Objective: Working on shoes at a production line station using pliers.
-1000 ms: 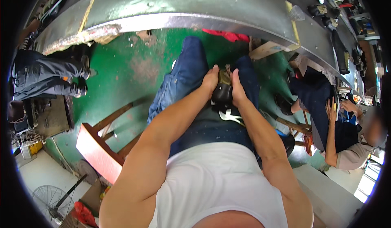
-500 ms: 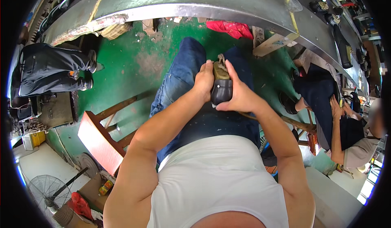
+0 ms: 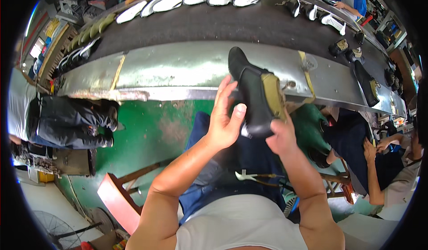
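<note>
A black shoe upper (image 3: 253,94) on an olive-coloured form (image 3: 272,95) is held up over my lap, its toe pointing away toward the metal bench. My right hand (image 3: 282,134), a little blurred, grips it at the near right end, by the heel. To the shoe's left, my left hand (image 3: 225,118) has its fingers spread and thumb apart; whether it touches the shoe's side I cannot tell. Across my lap lies a hand tool (image 3: 256,176) with a pale curved head and thin handles.
A shiny metal bench edge (image 3: 178,69) runs in front of me. White shoe pieces (image 3: 185,0) line the dark belt (image 3: 178,29) beyond. Another black shoe (image 3: 368,85) lies right on the bench. A reddish stool (image 3: 113,201) stands left; a co-worker (image 3: 379,165) sits right.
The shoe has risen from between my knees toward the bench and now shows its side. My left hand has come off it and spread. The view has tipped up, showing the belt.
</note>
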`<action>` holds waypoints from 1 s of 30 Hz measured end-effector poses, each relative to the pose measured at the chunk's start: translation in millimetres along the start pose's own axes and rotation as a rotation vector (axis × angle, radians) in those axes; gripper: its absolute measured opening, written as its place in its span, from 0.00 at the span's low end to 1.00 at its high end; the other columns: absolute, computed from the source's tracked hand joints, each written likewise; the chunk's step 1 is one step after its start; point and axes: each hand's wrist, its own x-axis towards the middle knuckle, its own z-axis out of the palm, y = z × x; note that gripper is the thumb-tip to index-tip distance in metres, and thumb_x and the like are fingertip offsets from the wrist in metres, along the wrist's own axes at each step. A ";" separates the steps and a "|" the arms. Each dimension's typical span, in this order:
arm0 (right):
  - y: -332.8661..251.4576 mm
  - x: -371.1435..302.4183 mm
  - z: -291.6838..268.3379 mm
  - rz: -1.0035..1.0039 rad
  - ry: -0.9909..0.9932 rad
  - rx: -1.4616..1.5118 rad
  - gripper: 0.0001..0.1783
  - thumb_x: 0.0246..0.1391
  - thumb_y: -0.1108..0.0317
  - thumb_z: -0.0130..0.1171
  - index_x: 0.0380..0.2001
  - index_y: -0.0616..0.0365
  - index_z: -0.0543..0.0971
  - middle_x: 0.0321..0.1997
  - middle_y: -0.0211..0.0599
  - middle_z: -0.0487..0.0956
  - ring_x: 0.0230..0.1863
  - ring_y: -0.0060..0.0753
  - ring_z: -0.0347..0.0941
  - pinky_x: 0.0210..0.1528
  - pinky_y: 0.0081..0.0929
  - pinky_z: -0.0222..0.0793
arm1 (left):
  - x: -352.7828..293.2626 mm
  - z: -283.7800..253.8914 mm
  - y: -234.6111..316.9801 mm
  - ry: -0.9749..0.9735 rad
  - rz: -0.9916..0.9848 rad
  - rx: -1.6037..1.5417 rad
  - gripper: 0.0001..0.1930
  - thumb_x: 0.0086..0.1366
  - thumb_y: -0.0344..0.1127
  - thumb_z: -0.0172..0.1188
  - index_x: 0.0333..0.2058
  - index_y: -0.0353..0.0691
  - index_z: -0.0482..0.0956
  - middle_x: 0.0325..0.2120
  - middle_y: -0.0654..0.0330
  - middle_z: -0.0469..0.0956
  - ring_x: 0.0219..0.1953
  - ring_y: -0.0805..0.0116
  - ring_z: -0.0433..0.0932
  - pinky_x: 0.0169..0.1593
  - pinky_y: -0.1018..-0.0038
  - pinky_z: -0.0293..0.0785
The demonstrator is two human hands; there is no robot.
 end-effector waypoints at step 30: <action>-58.2 331.9 -149.6 -0.200 0.304 -1.818 0.13 0.57 0.60 0.59 0.34 0.61 0.77 0.37 0.46 0.81 0.44 0.49 0.77 0.45 0.45 0.74 | 544.4 35.9 -348.5 0.179 -0.361 0.862 0.51 0.59 0.58 0.64 0.67 0.25 0.51 0.69 0.33 0.45 0.69 0.38 0.56 0.71 0.59 0.56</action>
